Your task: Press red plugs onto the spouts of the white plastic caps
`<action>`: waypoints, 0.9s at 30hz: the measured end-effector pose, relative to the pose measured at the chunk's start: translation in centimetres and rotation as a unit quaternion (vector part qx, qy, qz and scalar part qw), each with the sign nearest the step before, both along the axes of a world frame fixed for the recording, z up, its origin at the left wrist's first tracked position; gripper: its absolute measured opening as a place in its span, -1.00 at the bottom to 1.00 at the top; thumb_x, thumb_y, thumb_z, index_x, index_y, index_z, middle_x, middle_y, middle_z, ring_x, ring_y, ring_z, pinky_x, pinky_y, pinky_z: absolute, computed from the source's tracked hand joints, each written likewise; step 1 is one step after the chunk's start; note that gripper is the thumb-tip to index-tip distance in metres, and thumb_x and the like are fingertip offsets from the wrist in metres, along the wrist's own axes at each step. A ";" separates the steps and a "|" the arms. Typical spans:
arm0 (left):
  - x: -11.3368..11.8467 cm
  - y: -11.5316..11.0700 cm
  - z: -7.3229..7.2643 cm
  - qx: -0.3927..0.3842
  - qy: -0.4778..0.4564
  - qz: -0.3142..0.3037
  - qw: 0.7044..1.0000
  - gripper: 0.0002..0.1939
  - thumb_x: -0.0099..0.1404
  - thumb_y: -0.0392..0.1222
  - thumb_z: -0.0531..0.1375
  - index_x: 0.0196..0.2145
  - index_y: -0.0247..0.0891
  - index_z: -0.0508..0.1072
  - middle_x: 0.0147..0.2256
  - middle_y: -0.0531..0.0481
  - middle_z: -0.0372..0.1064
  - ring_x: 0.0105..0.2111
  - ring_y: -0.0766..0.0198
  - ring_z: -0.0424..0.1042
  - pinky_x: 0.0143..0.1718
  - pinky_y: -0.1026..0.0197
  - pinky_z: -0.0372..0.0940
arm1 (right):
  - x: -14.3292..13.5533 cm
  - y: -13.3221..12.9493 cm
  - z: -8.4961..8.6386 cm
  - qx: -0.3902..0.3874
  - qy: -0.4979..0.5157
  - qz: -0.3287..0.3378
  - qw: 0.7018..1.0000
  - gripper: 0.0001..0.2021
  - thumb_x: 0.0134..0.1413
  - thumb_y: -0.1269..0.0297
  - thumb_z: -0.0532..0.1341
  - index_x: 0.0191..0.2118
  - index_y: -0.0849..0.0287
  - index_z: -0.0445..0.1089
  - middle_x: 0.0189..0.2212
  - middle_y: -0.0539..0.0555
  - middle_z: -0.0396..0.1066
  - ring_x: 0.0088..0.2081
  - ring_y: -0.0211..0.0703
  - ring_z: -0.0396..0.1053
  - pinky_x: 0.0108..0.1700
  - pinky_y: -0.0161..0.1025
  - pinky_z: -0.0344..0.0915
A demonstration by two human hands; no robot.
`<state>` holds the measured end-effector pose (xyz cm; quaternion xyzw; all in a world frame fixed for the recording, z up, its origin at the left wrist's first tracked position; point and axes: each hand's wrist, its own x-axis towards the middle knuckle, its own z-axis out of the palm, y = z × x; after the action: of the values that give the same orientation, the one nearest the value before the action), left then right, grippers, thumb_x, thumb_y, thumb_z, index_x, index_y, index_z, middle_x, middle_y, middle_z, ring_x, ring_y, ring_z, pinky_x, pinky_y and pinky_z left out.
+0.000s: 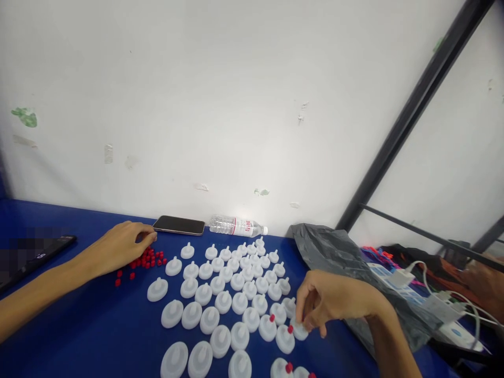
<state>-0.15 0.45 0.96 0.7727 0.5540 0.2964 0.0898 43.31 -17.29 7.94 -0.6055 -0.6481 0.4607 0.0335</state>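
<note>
On the blue table stand many white round caps with pointed nozzles, loosely spread over the middle. A few near the right front carry small red caps on their tips. My right hand has thumb and fingers pinched at the top of a white cap at the right edge of the group; its tip is hidden by the fingers. My left hand rests over a pile of small red caps at the left, fingers curled down, and what its fingertips hold is hidden.
A phone and a clear bottle lie along the wall. Grey plastic sheeting lies right, beside power strips with white cables. A dark flat device is far left. Someone's hand shows at the right edge.
</note>
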 end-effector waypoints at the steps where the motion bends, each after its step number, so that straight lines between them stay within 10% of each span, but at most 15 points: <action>1: 0.1 -0.3 0.4 0.004 0.004 0.000 1.000 -0.62 0.36 -0.02 0.10 -0.26 -0.31 0.64 -0.30 -0.14 0.61 -0.22 -0.06 0.46 -0.15 0.09 0.19 | 0.1 -0.2 0.4 0.024 0.007 -0.005 1.000 -0.82 -0.09 0.26 0.49 -0.30 0.19 0.67 -0.48 0.02 0.60 -0.49 -0.25 0.52 -0.41 -0.41 0.33; 8: 1.6 -2.9 2.5 0.111 0.017 -0.019 0.993 -0.59 0.51 0.00 -0.01 -0.06 -0.33 0.52 -0.05 -0.19 0.57 0.06 -0.10 0.36 0.07 -0.03 0.23 | -1.5 -0.7 2.4 0.264 0.051 -0.038 0.963 -0.78 0.16 0.06 0.42 -0.25 0.11 0.63 -0.41 0.02 0.57 -0.40 -0.23 0.43 -0.36 -0.34 0.31; 14: 5.2 -6.9 1.1 0.303 0.037 -0.206 0.930 -0.73 0.46 -0.13 0.16 0.05 -0.20 0.49 -0.09 -0.10 0.53 -0.05 0.05 0.40 0.07 0.00 0.28 | -6.5 0.9 -0.4 0.476 0.094 -0.060 0.872 -0.81 0.31 0.10 0.32 -0.25 0.06 0.59 -0.41 -0.03 0.39 -0.41 -0.26 0.26 -0.39 -0.31 0.18; 20: 8.9 -12.5 -0.5 0.169 -0.033 -0.308 0.936 -0.73 0.45 -0.16 0.20 0.08 -0.08 0.43 -0.08 -0.02 0.48 -0.07 0.12 0.38 0.01 0.06 0.32 | -11.3 0.4 -3.2 0.537 0.141 0.028 0.831 -0.86 0.23 0.15 0.42 -0.26 0.09 0.63 -0.53 -0.10 0.24 -0.51 -0.32 0.17 -0.44 -0.32 0.13; 27: 9.4 -13.8 -1.1 0.039 -0.040 -0.347 0.936 -0.88 0.37 -0.25 0.24 -0.13 -0.10 0.47 -0.13 0.02 0.44 -0.11 0.15 0.38 -0.01 0.08 0.32 | -13.2 0.2 -5.0 0.567 0.172 0.076 0.802 -0.75 0.29 0.12 0.37 -0.24 0.23 0.64 -0.48 -0.03 0.32 -0.51 -0.33 0.21 -0.45 -0.34 0.20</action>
<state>9.23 -13.38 -0.13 0.9073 0.2349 0.2994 0.1790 30.07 -17.06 2.98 -0.3381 -0.8211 0.1091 0.4468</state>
